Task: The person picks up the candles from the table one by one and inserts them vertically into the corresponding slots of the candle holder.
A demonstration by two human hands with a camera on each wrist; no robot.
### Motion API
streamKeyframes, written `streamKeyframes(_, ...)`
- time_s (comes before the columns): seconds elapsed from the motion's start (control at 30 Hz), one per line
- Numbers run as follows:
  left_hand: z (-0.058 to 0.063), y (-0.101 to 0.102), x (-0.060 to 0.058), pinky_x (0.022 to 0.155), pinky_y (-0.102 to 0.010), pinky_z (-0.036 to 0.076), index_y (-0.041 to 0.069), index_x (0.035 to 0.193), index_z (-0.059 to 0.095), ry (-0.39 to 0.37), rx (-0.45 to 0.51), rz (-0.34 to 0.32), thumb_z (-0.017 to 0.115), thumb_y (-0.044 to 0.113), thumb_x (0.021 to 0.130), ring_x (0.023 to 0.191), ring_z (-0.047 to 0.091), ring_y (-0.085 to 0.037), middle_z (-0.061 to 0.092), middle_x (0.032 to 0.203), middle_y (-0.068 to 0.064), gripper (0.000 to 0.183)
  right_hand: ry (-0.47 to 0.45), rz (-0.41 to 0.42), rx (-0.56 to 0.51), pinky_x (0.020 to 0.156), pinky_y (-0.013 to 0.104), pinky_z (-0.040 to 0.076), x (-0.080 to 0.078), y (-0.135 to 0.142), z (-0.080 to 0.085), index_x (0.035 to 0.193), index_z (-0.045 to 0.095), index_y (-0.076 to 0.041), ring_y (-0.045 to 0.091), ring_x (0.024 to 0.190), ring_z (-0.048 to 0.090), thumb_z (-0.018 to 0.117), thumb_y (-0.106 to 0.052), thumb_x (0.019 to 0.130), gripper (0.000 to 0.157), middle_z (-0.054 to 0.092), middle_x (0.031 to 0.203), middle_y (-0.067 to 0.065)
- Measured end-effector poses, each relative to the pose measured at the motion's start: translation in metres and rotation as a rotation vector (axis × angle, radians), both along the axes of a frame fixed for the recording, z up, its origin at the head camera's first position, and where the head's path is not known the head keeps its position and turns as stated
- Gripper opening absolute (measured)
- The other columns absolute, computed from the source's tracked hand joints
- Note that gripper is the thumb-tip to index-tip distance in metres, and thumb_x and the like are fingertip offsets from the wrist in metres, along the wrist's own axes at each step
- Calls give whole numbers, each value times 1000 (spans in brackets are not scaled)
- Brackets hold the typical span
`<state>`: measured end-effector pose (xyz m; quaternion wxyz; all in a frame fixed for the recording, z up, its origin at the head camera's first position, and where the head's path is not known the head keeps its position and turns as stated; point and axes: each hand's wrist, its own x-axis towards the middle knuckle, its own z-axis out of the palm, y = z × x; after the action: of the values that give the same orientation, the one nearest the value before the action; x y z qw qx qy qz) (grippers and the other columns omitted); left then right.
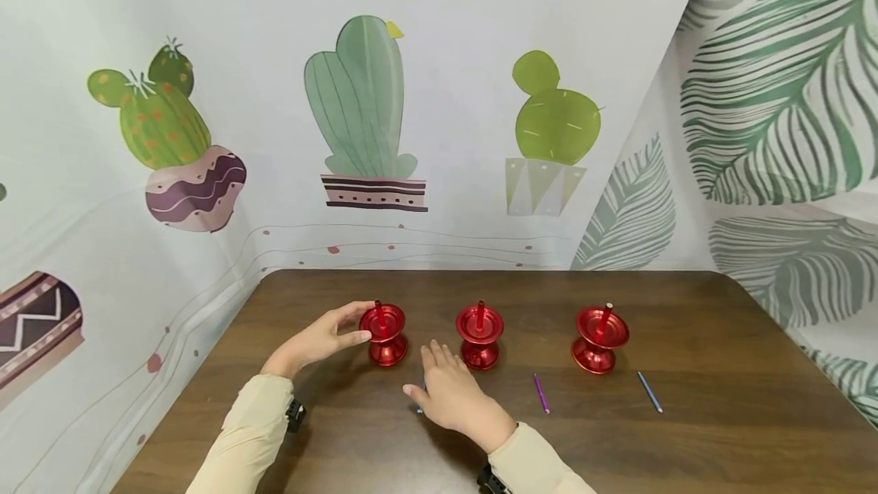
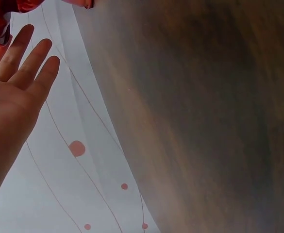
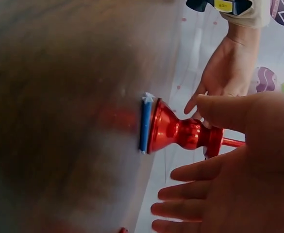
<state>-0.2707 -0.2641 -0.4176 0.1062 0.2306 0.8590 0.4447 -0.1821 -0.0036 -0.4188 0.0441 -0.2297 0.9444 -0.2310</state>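
Three shiny red candle holders stand upright on the brown table, each with a thin post rising from its dish. My left hand [image 1: 328,338] is at the left candle holder [image 1: 388,353], its thumb and forefinger pinching the dish's rim. The other fingers of that hand look straight in the left wrist view. My right hand [image 1: 453,395] hovers over a thin blue stick [image 3: 145,124] with whitish ends, palm down and fingers extended, gripping nothing. From above, the right hand mostly covers this stick. The middle candle holder [image 1: 480,355] stands just beyond the right fingertips.
To the right is another candle holder [image 1: 595,357], its post white-tipped. A purple stick [image 1: 541,393] and a second blue stick [image 1: 649,392] lie on the table [image 1: 720,441]. Behind the table hangs a white cloth [image 1: 459,97] printed with cacti and leaves.
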Motion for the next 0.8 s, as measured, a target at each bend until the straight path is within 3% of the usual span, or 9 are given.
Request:
streamKeyframes(0.23,-2,-1,-2,105,-61,31,6,143,42,-12,4,-3,69,23,89,129,44,-37,52,137,-16,62,-122,-75,75,110,54,27,1,-8,-5,142,38,9,42,139,28,62,-40,92,74,29,150,28)
streamKeyframes(0.37,-2,-1,-3,105,-59,33,5,143,42,-10,19,-17,68,22,90,128,45,-36,53,135,-16,61,-135,-87,127,109,52,30,1,-10,-7,140,39,10,41,138,29,64,-38,91,73,29,150,28)
streamKeyframes(0.57,-1,0,-3,105,-60,32,6,143,42,-19,16,-11,68,22,90,128,45,-36,53,135,-16,61,-34,-66,266,105,46,38,3,-14,-6,134,49,8,38,133,41,67,-34,89,65,41,144,26)
streamKeyframes(0.8,-1,0,-2,105,-60,32,7,143,42,-26,4,2,69,24,89,128,44,-36,52,136,-16,62,120,-44,314,93,43,49,4,-18,-8,122,58,5,36,118,56,73,-16,83,46,56,128,23)
